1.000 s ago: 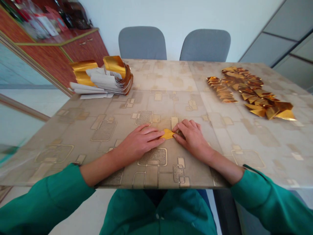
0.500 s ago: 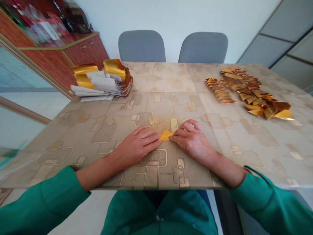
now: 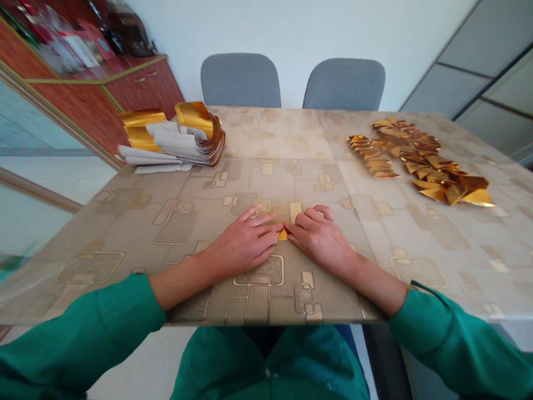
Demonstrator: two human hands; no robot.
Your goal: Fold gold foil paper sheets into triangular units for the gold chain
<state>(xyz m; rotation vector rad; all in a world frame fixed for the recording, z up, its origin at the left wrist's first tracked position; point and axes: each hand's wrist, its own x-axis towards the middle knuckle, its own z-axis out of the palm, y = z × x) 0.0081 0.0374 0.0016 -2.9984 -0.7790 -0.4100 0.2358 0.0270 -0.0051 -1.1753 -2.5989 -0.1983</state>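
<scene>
Stack of gold-backed paper strips (image 3: 183,136) stands far left on the worktop (image 3: 291,172). Left hand (image 3: 244,240) lies flat, unclenched, fingertips pressing a small gold foil piece (image 3: 283,235), which sits between the hands, mostly covered. Right hand (image 3: 320,236) lies equally flat against it. Folded gold pieces (image 3: 420,161) lie heaped far right.
</scene>
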